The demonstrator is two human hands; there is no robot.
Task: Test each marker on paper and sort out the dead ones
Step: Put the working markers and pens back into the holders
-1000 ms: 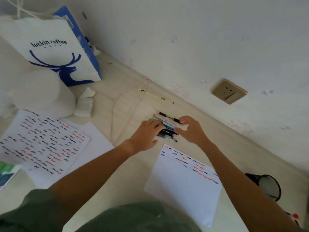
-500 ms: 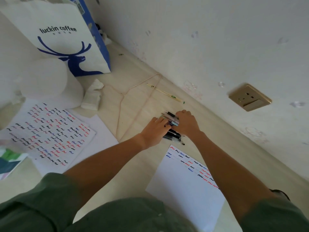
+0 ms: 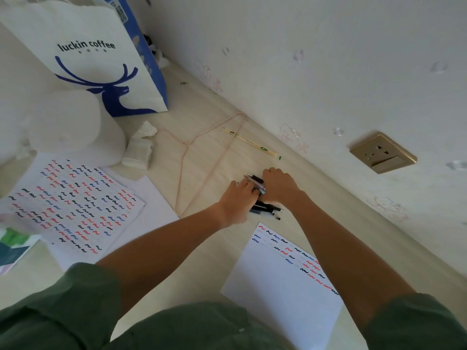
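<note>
Both hands close in on the pile of markers [image 3: 265, 209] from either side — left hand [image 3: 236, 202] with fingers curled over the pile, right hand [image 3: 279, 185] gripping a bunch of it; the pile lies near the table's wall edge, just beyond the test sheet [image 3: 285, 286]; a filled sheet [image 3: 68, 205] sits toward the left.

The pens [image 3: 262, 200] lie at the centre of the floor, between both hands [image 3: 236, 202]. Paper [image 3: 285, 291] lies at 5 o'clock of them, a hanger [image 3: 199, 157] at 10, chopsticks [image 3: 250, 142] at 12. A bag [image 3: 83, 54] stands far at 10, another sheet [image 3: 70, 205] at 9.
</note>
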